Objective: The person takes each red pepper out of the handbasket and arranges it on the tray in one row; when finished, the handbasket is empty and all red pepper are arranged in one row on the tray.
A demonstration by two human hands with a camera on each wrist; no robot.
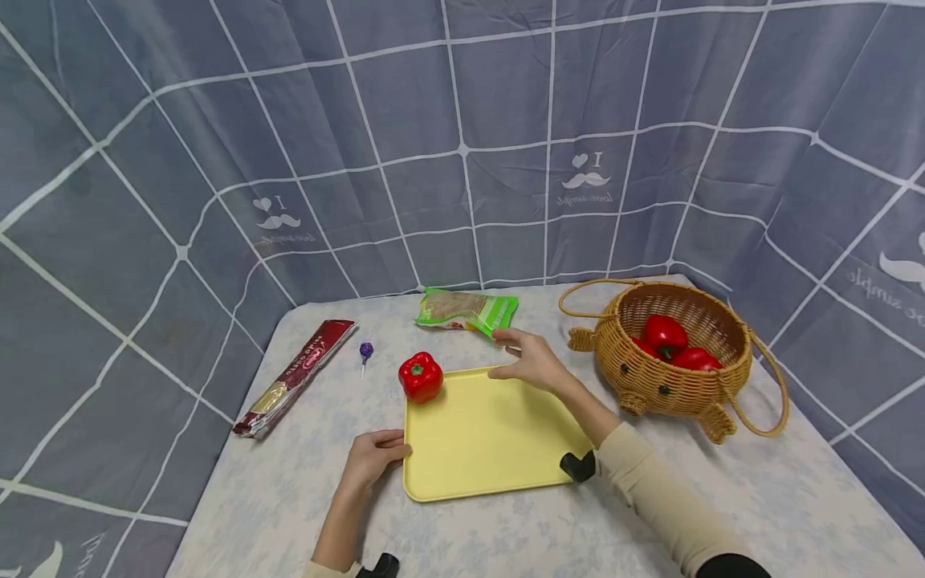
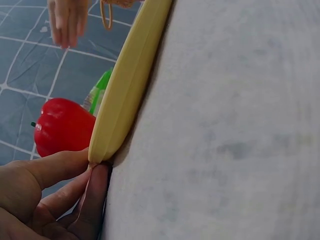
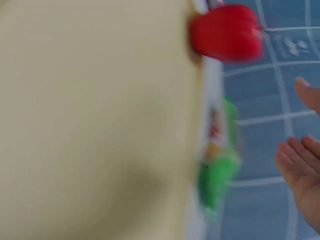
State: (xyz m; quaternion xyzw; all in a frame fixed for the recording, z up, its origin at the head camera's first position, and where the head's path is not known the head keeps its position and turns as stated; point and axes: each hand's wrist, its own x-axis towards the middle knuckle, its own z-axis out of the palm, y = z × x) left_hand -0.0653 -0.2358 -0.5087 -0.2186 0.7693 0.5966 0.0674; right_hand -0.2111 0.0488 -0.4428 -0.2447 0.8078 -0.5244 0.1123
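A yellow rectangular tray point(image 1: 491, 437) lies on the table. My left hand point(image 1: 372, 459) is at its left side; in the left wrist view the fingers and thumb point(image 2: 65, 167) pinch the corner of its rim. On the tray's far left corner sits a red bell pepper point(image 1: 421, 377) with a green stem. My right hand point(image 1: 533, 361) hovers over the tray's far edge, thumb and fingers spread apart with nothing between them. Just beyond its fingertips lies a green and clear food packet point(image 1: 466, 310). The right wrist view is blurred, with the pepper point(image 3: 227, 32) at the top.
A woven animal-shaped basket point(image 1: 614, 353) with looped handles stands at the right, several red peppers point(image 1: 665, 333) inside. At the left lie a long dark red foil package point(image 1: 296, 377) and a purple lollipop point(image 1: 366, 351). A grey-blue checked curtain point(image 1: 506, 193) surrounds the table.
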